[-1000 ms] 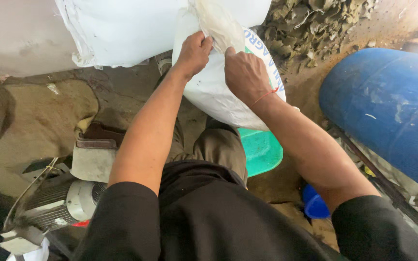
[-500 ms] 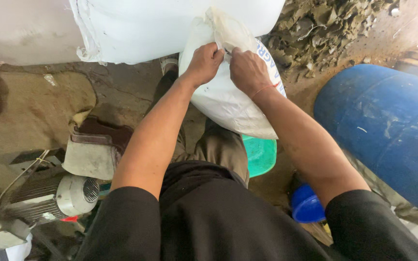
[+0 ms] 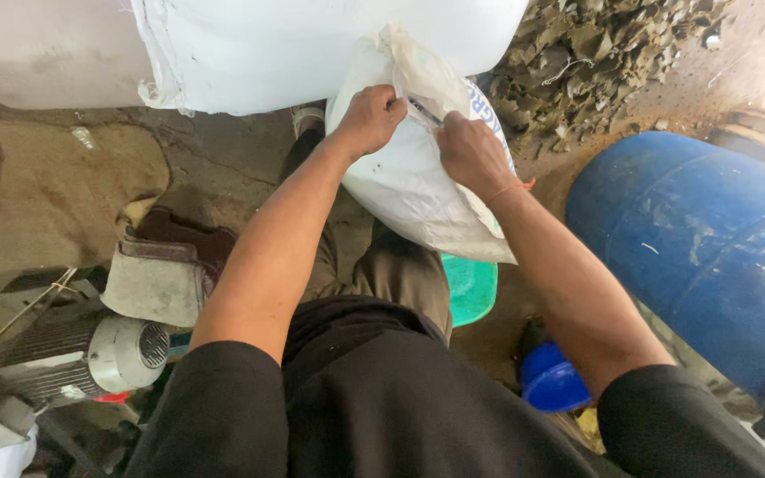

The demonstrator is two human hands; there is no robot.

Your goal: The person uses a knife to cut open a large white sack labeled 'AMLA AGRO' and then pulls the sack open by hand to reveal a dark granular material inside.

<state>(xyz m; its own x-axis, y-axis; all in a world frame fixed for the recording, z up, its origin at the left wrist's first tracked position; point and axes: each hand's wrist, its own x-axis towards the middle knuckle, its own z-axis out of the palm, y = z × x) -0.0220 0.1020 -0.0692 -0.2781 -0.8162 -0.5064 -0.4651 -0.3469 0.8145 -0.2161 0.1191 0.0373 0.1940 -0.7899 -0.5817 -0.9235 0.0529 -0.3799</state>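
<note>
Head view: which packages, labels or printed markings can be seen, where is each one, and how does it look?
White woven sack: centre, over the person's knees, its gathered top gripped by the left hand and the right hand; plump.
Printed marking: on the sack's right side, dark blue-green letters, partly hidden.
Large white bag: top of the picture, behind the sack; wide, plain.
No signs or screens.

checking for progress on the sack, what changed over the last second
The hands drew closer together at the mouth of the white sack: the left hand grips the gathered top, and the right hand moved in beside it, pinching the edge. The view shifted slightly. Both hands kept their hold throughout; the blue barrel, green basin and motor stayed put.
</note>
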